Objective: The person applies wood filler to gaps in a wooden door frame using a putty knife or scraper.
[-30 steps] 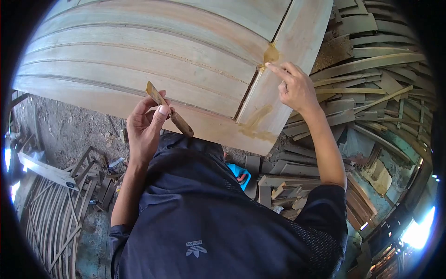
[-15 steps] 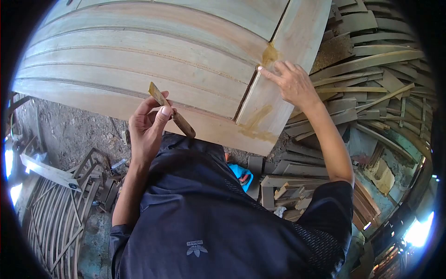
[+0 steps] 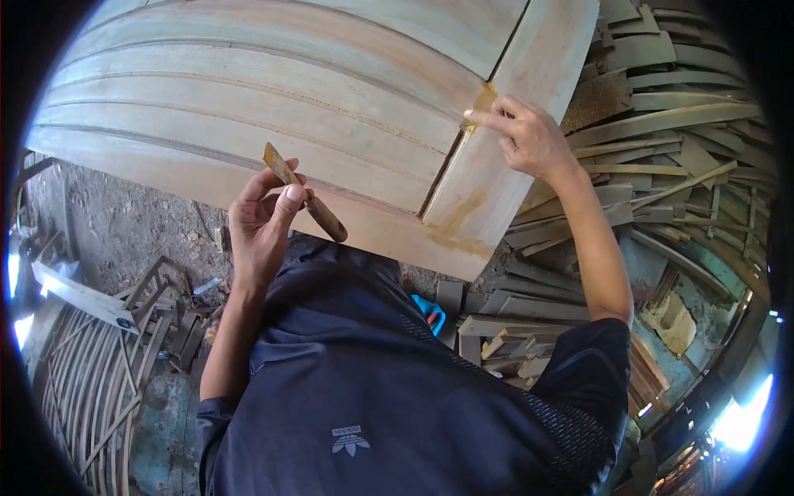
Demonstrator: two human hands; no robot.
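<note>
A putty knife (image 3: 318, 212) with a wooden handle is pinched in my left hand (image 3: 263, 219), its narrow blade smeared with yellowish filler and pointing up and left. My right hand (image 3: 533, 142) has its index finger stretched out, the other fingers loosely curled, and nothing held in it. That fingertip is right at the joint of the wooden panel (image 3: 331, 124), beside a yellow-brown filler patch (image 3: 485, 95). A second filler smear (image 3: 457, 225) covers the panel's near right corner. Long grooves run across the panel, meeting a dark gap along the side rail.
Stacked wood offcuts (image 3: 678, 107) lie beyond the panel's right edge, with more wood pieces (image 3: 517, 331) below its near corner. At the left stand a pale straight board (image 3: 83, 296) and a bundle of thin strips (image 3: 99, 397). A blue object (image 3: 428, 314) lies near my body.
My right hand has shifted slightly up and right, its index finger now straighter along the joint and the other fingers more curled. The left hand with the putty knife has barely moved.
</note>
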